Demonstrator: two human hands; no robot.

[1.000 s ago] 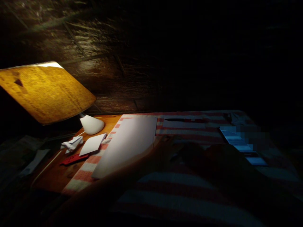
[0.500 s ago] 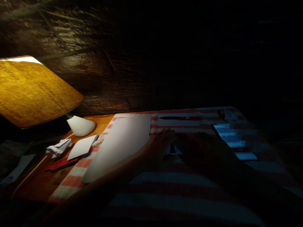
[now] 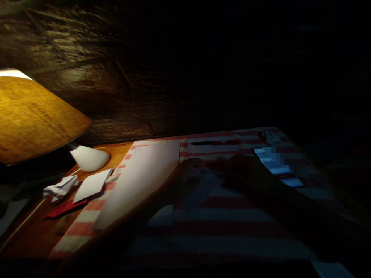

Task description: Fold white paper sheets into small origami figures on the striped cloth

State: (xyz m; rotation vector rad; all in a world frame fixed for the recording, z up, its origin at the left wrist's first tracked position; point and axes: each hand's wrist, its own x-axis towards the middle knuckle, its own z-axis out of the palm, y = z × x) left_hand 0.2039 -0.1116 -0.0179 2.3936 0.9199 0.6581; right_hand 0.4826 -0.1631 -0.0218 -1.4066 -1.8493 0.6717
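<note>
A pale piece of paper, dim and blurred, is between my two hands above the striped cloth. My left hand is closed on its left side, with the fingers curled inward. On the other side my right hand, very dark, is closed at the paper's upper right edge; its separate fingers hardly show. Beneath my left forearm lies a large white sheet. Beyond my hands a knife with a dark blade and a reddish handle rests on a smaller white sheet.
A lit phone lies right of my right hand, near a crumpled paper. At left stand a lamp, a folded paper, a white pad and a red flat object on the wooden table. A dark wall rises behind.
The view has shifted, so most things sit further left. The paper between my hands was a small pointed shape and now shows as a larger pale blur. My hands stay close together.
</note>
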